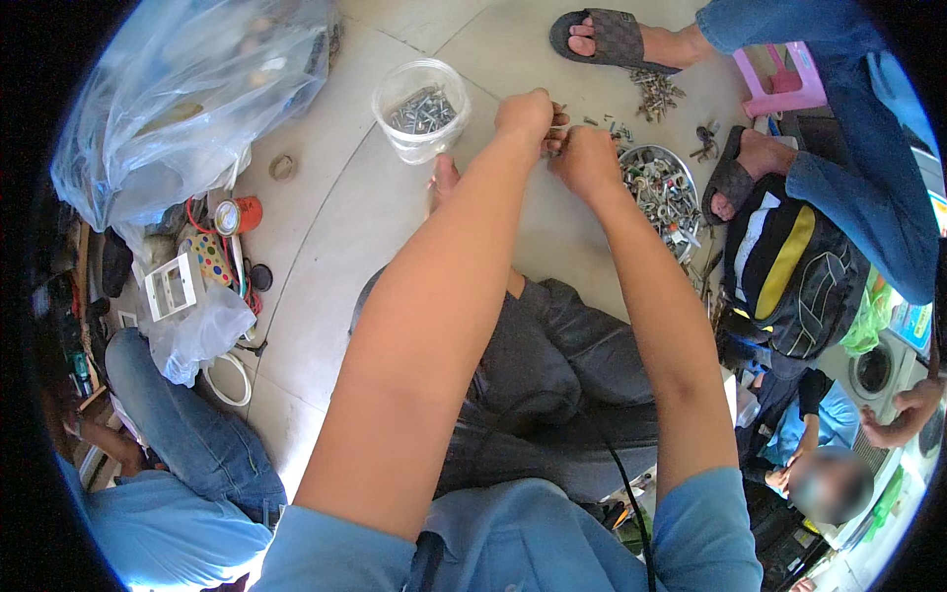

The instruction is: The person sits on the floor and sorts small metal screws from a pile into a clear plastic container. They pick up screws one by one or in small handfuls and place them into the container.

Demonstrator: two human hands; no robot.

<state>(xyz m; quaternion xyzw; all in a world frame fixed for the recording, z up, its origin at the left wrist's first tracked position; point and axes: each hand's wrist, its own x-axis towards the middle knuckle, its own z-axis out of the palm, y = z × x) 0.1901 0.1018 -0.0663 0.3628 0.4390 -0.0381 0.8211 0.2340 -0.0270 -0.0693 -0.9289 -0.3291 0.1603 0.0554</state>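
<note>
My left hand and my right hand meet over the tiled floor, fingers curled and fingertips close together. Anything pinched between them is too small to make out. Just left of my left hand stands a clear plastic tub partly filled with screws. Beside my right wrist is a round bowl heaped with mixed screws and small hardware. Past my hands, a few loose screws lie on the floor, and a small pile of screws sits farther off.
At the left are a large clear plastic bag, an orange-red can, a white frame and a tape roll. A person's sandalled foot, a pink stool and a black-and-yellow bag are at the right.
</note>
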